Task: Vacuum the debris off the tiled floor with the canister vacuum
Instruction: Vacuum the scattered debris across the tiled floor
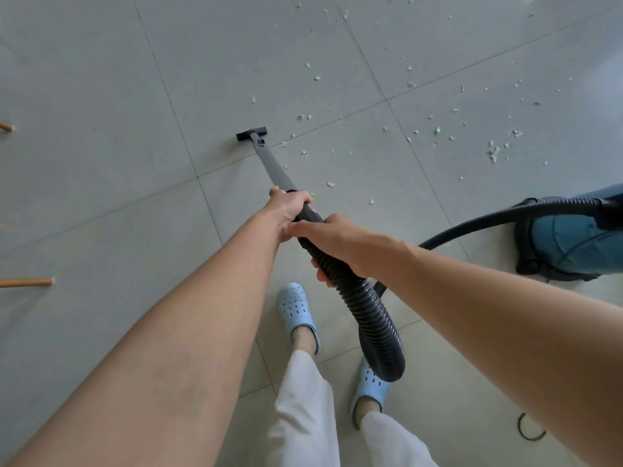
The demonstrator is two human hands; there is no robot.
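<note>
I held the vacuum with both hands. My left hand (290, 205) had its grip closed around the top of the grey wand (273, 168), where the wand meets the black handle. My right hand (332, 246) was just behind it, and its grip was wrapped around the ribbed black hose (369, 311). The two hands were almost touching each other.

The wand reached away from me towards 11 o'clock, and the small black nozzle (251, 133) lay flat on the tiled floor (101, 163), close to a line between two tiles. The hose made a loop down near my right slipper (371, 387) and then ran to the blue canister (573, 237), which stood at about 3 o'clock from my hands.

I judged that I was in the middle of the sweeping step. The floor to the left of the nozzle looked clean, but the debris (438, 129), small pale green and pink scraps, was spread from 12 o'clock to 2 o'clock, well beyond the nozzle. Some scraps lay just beside the wand on its right side.

The next move, I think, called for swinging the nozzle to the right, towards 1 o'clock, and pushing it through the scraps with the head kept flat. The far pieces would probably need one step forward, and the canister might have to follow. Two wooden legs (27, 282) showed at 9 o'clock, well apart from the work.
</note>
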